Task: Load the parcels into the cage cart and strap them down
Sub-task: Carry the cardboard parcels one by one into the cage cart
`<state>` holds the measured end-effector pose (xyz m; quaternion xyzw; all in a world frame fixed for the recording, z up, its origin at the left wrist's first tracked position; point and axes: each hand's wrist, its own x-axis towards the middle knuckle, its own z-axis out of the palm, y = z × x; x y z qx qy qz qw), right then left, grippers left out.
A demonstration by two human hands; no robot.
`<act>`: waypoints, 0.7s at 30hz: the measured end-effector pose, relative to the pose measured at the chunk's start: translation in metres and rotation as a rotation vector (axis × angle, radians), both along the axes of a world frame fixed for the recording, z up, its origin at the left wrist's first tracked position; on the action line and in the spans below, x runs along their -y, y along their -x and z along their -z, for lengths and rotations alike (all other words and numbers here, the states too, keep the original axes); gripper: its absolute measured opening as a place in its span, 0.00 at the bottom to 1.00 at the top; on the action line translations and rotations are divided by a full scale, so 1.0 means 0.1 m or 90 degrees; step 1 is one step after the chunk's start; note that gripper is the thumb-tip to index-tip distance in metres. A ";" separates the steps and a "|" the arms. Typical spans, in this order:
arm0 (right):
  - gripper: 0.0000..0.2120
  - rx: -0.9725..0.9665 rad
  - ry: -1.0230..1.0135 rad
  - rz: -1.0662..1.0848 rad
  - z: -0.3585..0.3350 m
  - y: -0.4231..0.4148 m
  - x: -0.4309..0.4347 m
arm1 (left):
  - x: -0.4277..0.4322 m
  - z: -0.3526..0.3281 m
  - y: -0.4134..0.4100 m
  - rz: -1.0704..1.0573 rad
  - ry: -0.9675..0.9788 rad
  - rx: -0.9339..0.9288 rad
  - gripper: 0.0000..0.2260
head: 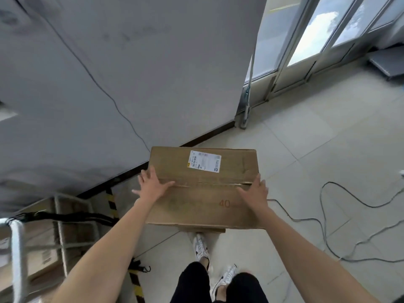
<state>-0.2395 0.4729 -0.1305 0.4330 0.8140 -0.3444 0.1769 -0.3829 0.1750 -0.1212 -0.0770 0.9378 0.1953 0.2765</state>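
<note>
A large brown cardboard parcel (203, 189) with a white shipping label and a printed "40" lies in front of me near the wall, resting on a second, mostly hidden box. My left hand (150, 184) lies with fingers spread on its top left edge. My right hand (254, 192) lies with straight fingers on its top right edge. The white cage cart (63, 235) stands at the lower left with boxes inside. A black strap (72, 216) stretches across the cart's bars.
A grey wall with a dark skirting runs along the left. Black-and-yellow hazard tape (113, 206) marks the floor beside the cart. Grey cables (341, 217) snake over the tiled floor at right. Glass doors (310, 40) stand at the back right. My feet are below the parcel.
</note>
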 end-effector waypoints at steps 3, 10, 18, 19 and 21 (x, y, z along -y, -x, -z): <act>0.51 0.011 0.033 0.094 0.16 0.12 -0.04 | 0.16 0.20 0.18 -0.117 -0.099 0.079 0.54; 0.45 -0.047 0.023 0.000 -0.05 0.59 0.02 | 0.49 0.20 0.11 -0.346 -0.222 0.074 0.46; 0.45 -0.138 0.076 -0.315 -0.44 1.47 1.06 | 1.67 -0.49 -0.67 -0.578 -0.192 -0.146 0.40; 0.45 -0.149 0.092 -0.352 -0.50 1.51 1.34 | 1.89 -0.62 -0.85 -0.608 -0.192 -0.178 0.41; 0.46 -0.172 0.109 -0.413 -0.61 1.54 1.86 | 2.29 -0.86 -1.19 -0.658 -0.164 -0.223 0.42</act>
